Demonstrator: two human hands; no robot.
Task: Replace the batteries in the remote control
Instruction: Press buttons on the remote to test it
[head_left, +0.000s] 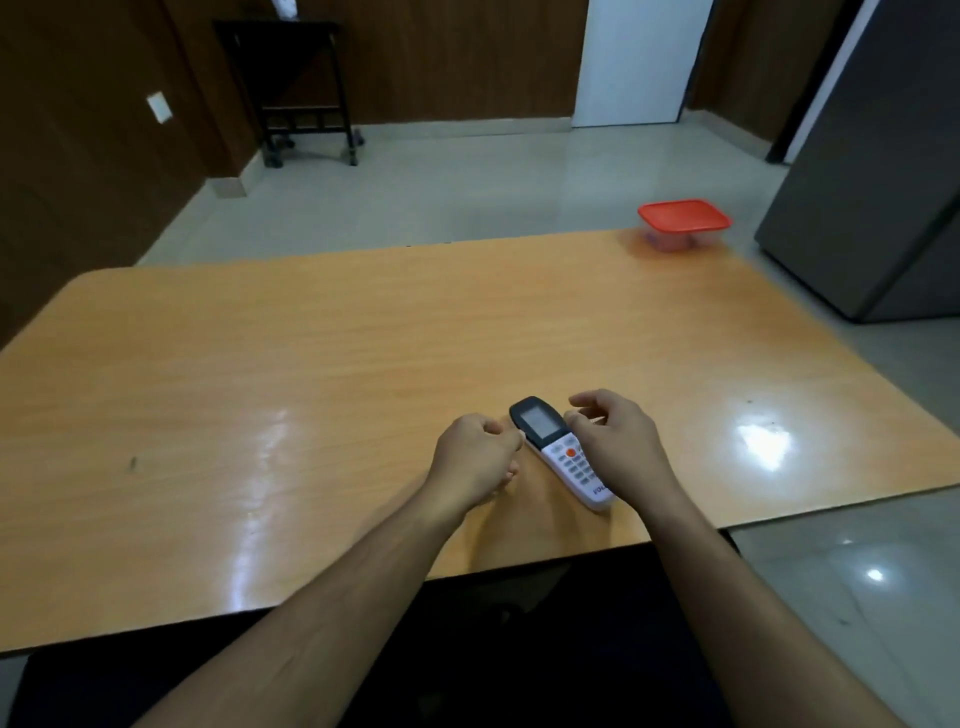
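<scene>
Remote control (563, 452): black at the screen end with a pale grey display, white along the keypad half, one orange-red button among light grey keys, dark lettering near the lower tip.

Table (311, 395): light orange-tan wood grain running in fine streaks, glossy, with white glare patches.

Container (684, 224) at the far corner: bright red-orange lid over a see-through base tinted red, with a hint of purple inside.

Floor (441, 197): pale grey-green tiles, shiny.

Wall panelling (78, 156): dark brown wood, with a white switch plate (159, 107).

Door (636, 60): plain white.

Refrigerator (872, 171): dark grey, faintly brushed.

Trolley (296, 88): black.
</scene>
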